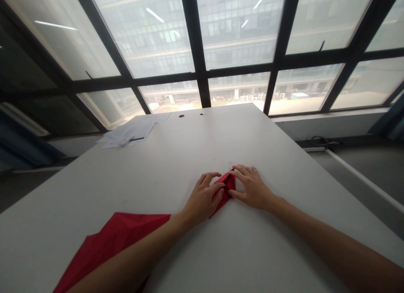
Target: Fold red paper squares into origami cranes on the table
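Observation:
A small piece of folded red paper (225, 197) lies on the white table in front of me, with pointed ends and a dark opening between its flaps. My left hand (203, 197) grips its left side, thumb and fingers bent on the flaps. From the right, my right hand (251, 187) holds the other edge, with the thumb low and the fingertips at the upper corner. Parts of the folded paper are hidden under the fingers. A larger creased red sheet (118, 232) lies partly beneath my left forearm.
The white table (189, 148) stretches toward a wall of black-framed windows (202, 70). White papers (132, 129) lie at its far left, with a dark pen-like item (136, 138) on them. A cable hole (181, 116) is near the far edge. Blue curtains (25, 137) hang at the left.

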Demonstrator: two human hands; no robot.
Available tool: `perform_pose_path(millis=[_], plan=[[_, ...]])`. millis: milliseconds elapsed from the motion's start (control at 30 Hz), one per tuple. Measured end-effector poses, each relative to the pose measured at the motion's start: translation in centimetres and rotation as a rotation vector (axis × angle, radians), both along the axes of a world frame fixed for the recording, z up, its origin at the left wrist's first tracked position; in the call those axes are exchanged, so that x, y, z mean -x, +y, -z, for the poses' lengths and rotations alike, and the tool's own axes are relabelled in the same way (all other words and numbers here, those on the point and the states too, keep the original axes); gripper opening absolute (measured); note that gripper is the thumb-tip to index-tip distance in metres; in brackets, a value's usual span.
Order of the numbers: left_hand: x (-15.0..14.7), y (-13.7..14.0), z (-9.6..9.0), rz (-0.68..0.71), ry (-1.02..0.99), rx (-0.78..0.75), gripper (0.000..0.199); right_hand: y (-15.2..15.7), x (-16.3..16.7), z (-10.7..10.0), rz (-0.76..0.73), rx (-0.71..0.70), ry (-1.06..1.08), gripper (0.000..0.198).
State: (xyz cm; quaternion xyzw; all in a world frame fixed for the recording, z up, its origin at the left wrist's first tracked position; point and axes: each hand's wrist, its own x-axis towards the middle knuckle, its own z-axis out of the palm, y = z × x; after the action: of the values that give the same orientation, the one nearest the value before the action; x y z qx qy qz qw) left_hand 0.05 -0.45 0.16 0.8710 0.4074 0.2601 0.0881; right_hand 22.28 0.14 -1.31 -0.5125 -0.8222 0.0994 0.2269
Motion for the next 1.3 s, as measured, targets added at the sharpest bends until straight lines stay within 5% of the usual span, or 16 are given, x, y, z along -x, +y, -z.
perform_pose_path(millis=[500,933,1300], plan=[[0.2,0.8,0.8,-0.153,0.085,-0.015,0.029,0.8,-0.2,0.6,0.110,-0.120,0.175,0.026],[0.1,1.0,1.0,-0.102,0.115,0.027,0.034,1.5,-0.5,1.6,0.113,-0.121,0.144,0.037],[0.2,1.2,1.6,-0.059,0.167,0.013,0.041,1.3,-0.5,1.0,0.097,-0.136,0.349,0.009]])
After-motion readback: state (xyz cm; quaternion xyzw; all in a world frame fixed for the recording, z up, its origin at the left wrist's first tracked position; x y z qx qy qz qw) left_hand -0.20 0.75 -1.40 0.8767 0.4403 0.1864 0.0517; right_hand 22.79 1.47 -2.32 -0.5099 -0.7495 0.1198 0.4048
